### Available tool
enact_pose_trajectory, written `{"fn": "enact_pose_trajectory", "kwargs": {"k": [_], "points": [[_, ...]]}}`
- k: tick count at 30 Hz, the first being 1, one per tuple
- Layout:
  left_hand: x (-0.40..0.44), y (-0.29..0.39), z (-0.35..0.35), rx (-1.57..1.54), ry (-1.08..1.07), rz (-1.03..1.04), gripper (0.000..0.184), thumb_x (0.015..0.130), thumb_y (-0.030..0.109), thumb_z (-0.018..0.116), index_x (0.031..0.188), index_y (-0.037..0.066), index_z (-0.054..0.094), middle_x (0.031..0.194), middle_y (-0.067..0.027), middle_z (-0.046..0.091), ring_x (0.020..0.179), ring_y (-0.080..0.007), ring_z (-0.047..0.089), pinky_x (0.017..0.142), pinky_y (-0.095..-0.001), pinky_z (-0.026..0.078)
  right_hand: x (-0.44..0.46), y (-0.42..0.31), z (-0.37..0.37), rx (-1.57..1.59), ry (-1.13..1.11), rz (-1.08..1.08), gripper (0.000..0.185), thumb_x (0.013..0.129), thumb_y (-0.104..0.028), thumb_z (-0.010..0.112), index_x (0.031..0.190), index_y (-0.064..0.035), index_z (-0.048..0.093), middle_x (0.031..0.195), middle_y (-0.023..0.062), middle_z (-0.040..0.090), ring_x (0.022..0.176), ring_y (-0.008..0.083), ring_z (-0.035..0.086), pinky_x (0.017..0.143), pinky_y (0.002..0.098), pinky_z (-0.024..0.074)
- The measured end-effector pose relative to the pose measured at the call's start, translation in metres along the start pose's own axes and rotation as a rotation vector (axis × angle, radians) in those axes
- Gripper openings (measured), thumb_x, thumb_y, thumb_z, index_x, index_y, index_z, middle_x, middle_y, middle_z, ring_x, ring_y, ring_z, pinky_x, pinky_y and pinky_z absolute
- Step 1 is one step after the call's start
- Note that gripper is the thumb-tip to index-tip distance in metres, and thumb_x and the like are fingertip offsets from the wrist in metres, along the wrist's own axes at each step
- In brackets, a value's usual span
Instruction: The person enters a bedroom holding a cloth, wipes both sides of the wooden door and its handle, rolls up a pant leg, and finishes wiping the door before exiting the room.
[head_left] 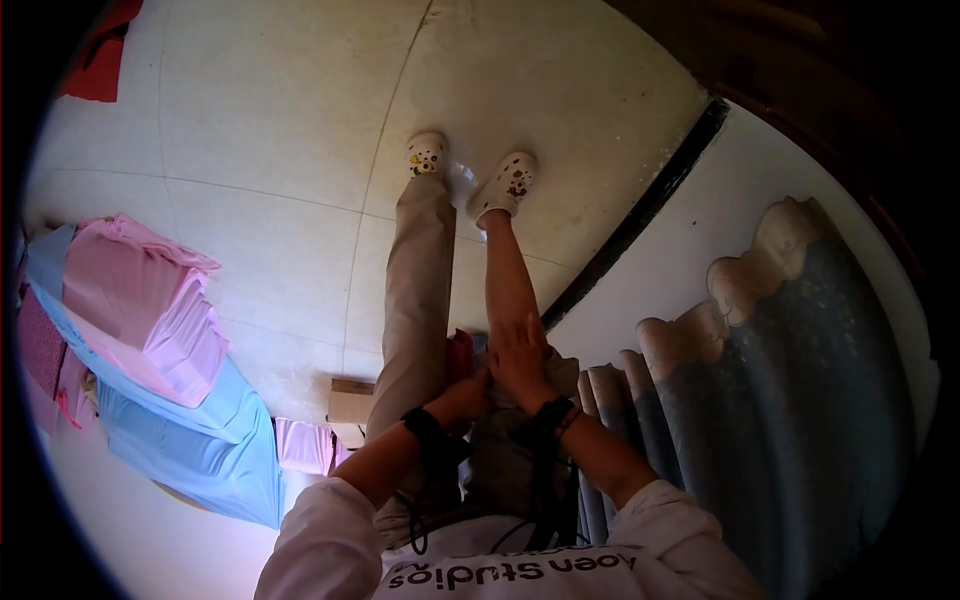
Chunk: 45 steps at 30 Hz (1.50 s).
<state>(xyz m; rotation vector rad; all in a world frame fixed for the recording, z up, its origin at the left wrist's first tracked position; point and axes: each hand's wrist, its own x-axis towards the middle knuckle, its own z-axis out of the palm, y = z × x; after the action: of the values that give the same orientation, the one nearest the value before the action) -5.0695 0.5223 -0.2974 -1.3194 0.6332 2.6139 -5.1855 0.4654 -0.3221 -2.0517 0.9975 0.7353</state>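
I look down at my own legs in beige trousers. The left trouser leg [415, 290] hangs full length to the shoe, while the right trouser leg [562, 375] is bunched up at the knee, leaving the shin bare. My right hand [518, 362] lies over the front of that knee, fingers stretched along the shin. Beside it, my left hand [465, 398] is closed at the inner side of the bunched cloth; its fingertips are partly hidden. A small red thing [460, 352] shows between the legs, its kind unclear. Dark bands circle both wrists.
White clogs [505, 188] with charms stand on the tiled floor [280, 120]. Corrugated grey sheets [760, 380] lean along the right wall. Pink cloth [135, 290] and blue cloth [200, 430] cover something at left. A cardboard box [350, 402] sits behind my left leg.
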Motion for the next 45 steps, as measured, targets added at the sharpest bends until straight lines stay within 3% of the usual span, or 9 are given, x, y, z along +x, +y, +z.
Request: {"fn": "enact_pose_trajectory", "kwargs": {"k": [2, 7, 9, 12, 19, 21, 33, 42, 45], "points": [[0.001, -0.002, 0.001, -0.045, -0.024, -0.012, 0.066, 0.065, 0.015, 0.057, 0.120, 0.001, 0.023, 0.095, -0.0241, 0.052, 0.082, -0.0346, 0.054, 0.069, -0.0384, 0.044, 0.001, 0.003, -0.001, 0.084, 0.079, -0.027, 0.042, 0.065, -0.018, 0.054, 0.102, 0.0015, 0.045, 0.094, 0.0174, 0.048, 0.093, 0.0299, 0.046, 0.097, 0.0437, 0.0156], [0.004, -0.018, 0.008, -0.100, -0.036, -0.018, 0.065, 0.065, 0.016, 0.056, 0.119, 0.000, 0.024, 0.093, -0.0237, 0.053, 0.082, -0.0344, 0.054, 0.069, -0.0381, 0.044, -0.002, 0.002, 0.002, 0.133, 0.042, -0.001, 0.044, 0.065, -0.018, 0.054, 0.102, 0.0032, 0.044, 0.091, 0.0172, 0.049, 0.092, 0.0295, 0.046, 0.097, 0.0437, 0.0154], [0.006, -0.021, 0.011, -0.068, 0.053, 0.071, 0.056, 0.066, 0.012, 0.055, 0.113, 0.000, 0.026, 0.082, -0.0227, 0.054, 0.068, -0.0308, 0.057, 0.057, -0.0361, 0.045, -0.002, 0.001, 0.003, 0.128, -0.011, 0.013, 0.046, 0.065, -0.019, 0.055, 0.103, 0.0039, 0.043, 0.090, 0.0176, 0.049, 0.092, 0.0292, 0.046, 0.097, 0.0437, 0.0155], [0.005, -0.018, 0.009, -0.035, 0.031, 0.039, 0.063, 0.067, 0.019, 0.056, 0.118, 0.000, 0.024, 0.091, -0.0235, 0.054, 0.079, -0.0343, 0.055, 0.068, -0.0380, 0.044, -0.004, 0.000, 0.005, 0.116, 0.005, 0.015, 0.049, 0.065, -0.020, 0.055, 0.105, 0.0049, 0.041, 0.091, 0.0181, 0.049, 0.092, 0.0294, 0.046, 0.097, 0.0432, 0.0158], [0.007, -0.024, 0.010, -0.023, -0.002, 0.008, 0.064, 0.067, 0.021, 0.057, 0.118, 0.000, 0.024, 0.092, -0.0242, 0.053, 0.082, -0.0343, 0.054, 0.069, -0.0379, 0.044, -0.005, -0.001, -0.001, 0.120, -0.025, 0.030, 0.048, 0.066, -0.022, 0.055, 0.103, 0.0047, 0.043, 0.096, 0.0184, 0.049, 0.096, 0.0293, 0.045, 0.097, 0.0421, 0.0154], [0.006, -0.024, 0.011, -0.054, 0.029, 0.025, 0.057, 0.066, 0.014, 0.056, 0.114, 0.000, 0.027, 0.086, -0.0243, 0.054, 0.075, -0.0334, 0.056, 0.062, -0.0374, 0.045, -0.008, 0.004, -0.002, 0.135, 0.020, 0.016, 0.047, 0.066, -0.023, 0.055, 0.103, 0.0048, 0.044, 0.097, 0.0187, 0.049, 0.098, 0.0293, 0.044, 0.098, 0.0422, 0.0149], [0.007, -0.018, 0.013, -0.007, 0.054, 0.036, 0.054, 0.065, 0.014, 0.055, 0.109, -0.002, 0.028, 0.089, -0.0260, 0.052, 0.082, -0.0361, 0.053, 0.067, -0.0387, 0.044, -0.009, 0.005, -0.012, 0.180, -0.080, 0.003, 0.046, 0.069, -0.025, 0.052, 0.102, 0.0063, 0.044, 0.095, 0.0208, 0.050, 0.098, 0.0323, 0.044, 0.098, 0.0392, 0.0165], [0.010, -0.027, 0.017, -0.005, 0.066, 0.053, 0.054, 0.067, 0.015, 0.055, 0.111, -0.001, 0.027, 0.074, -0.0211, 0.056, 0.059, -0.0283, 0.058, 0.055, -0.0365, 0.046, -0.018, 0.013, 0.004, 0.065, -0.008, 0.013, 0.051, 0.071, -0.030, 0.049, 0.103, 0.0091, 0.044, 0.107, 0.0225, 0.044, 0.112, 0.0334, 0.031, 0.097, 0.0498, 0.0100], [0.010, -0.025, 0.016, -0.065, 0.050, 0.018, 0.053, 0.067, 0.014, 0.055, 0.111, -0.001, 0.028, 0.074, -0.0215, 0.056, 0.060, -0.0283, 0.058, 0.054, -0.0361, 0.046, -0.015, 0.014, 0.004, 0.076, -0.019, -0.002, 0.051, 0.072, -0.031, 0.048, 0.103, 0.0102, 0.045, 0.110, 0.0227, 0.043, 0.114, 0.0346, 0.028, 0.096, 0.0521, 0.0096]]}}
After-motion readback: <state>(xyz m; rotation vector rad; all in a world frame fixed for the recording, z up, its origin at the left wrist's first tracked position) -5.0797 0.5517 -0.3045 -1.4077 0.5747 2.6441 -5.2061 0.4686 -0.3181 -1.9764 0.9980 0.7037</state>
